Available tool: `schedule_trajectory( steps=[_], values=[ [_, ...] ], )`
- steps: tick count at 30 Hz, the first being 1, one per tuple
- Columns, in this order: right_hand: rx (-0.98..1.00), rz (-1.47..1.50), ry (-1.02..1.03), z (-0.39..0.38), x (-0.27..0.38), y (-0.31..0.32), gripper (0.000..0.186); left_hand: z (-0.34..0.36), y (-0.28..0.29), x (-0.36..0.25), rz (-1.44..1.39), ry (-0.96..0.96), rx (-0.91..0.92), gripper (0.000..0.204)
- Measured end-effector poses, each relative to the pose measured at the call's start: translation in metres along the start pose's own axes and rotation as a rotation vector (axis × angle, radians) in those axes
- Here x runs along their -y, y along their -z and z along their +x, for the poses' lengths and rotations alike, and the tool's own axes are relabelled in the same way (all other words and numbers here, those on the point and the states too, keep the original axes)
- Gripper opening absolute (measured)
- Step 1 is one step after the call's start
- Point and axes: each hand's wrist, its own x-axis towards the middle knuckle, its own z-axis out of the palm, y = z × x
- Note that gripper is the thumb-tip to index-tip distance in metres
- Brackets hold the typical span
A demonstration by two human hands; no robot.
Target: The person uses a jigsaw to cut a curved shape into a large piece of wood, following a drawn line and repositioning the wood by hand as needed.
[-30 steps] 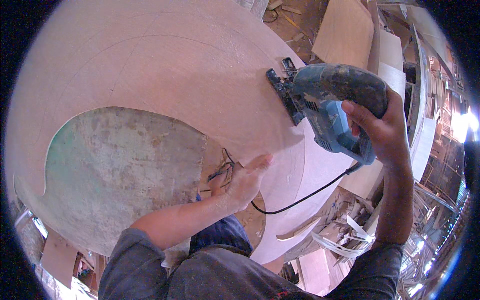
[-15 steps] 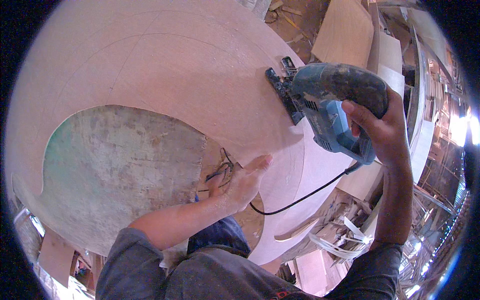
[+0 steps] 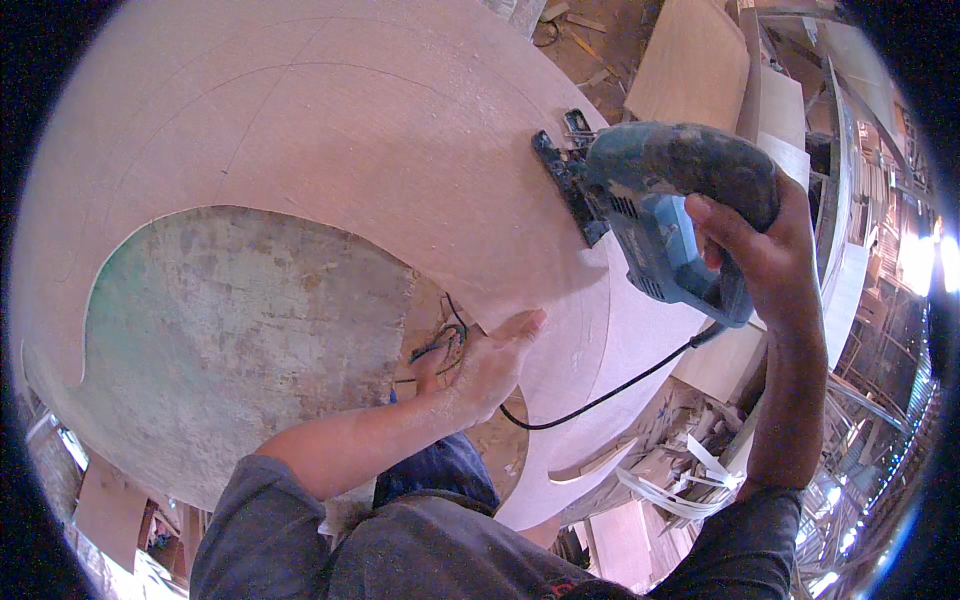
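Observation:
My right hand (image 3: 765, 240) is wrapped round the handle of a teal and black jigsaw (image 3: 655, 225), whose black cord trails down and to the left. The jigsaw's base plate rests on a large pale plywood sheet (image 3: 420, 170) near its far right edge; its blade cannot be made out. My left hand (image 3: 493, 372) grips the edge of the sheet at a curved cutout, thumb lying on the top face and the other fingers mostly hidden. Curved pencil lines and a straight one mark the sheet, and sawdust dots it.
Under the cutout lies a worn, stained board (image 3: 250, 310). Wood scraps and a curled white strip (image 3: 680, 490) litter the ground at the lower right. Cut panels (image 3: 690, 65) and stacked timber stand on the right. The power cord (image 3: 600, 405) runs beside my left hand.

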Motion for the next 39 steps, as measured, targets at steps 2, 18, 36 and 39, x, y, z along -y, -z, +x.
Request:
schedule_trajectory(
  steps=[2,18,36,39],
  values=[
    [0.012,-0.004,-0.004,0.001,-0.002,0.002,0.028,-0.001,-0.001,-0.001,0.007,-0.004,-0.004,0.05],
    [0.042,-0.008,0.038,0.007,-0.003,0.003,0.031,0.0,0.001,-0.006,-0.029,-0.006,-0.011,0.05],
    [0.023,-0.032,0.044,0.01,0.006,-0.002,0.027,-0.003,0.0,-0.007,-0.051,0.046,-0.021,0.054],
    [0.025,-0.038,0.042,0.011,0.005,-0.001,0.029,-0.002,0.001,-0.005,-0.064,0.033,-0.006,0.053]
  ],
)
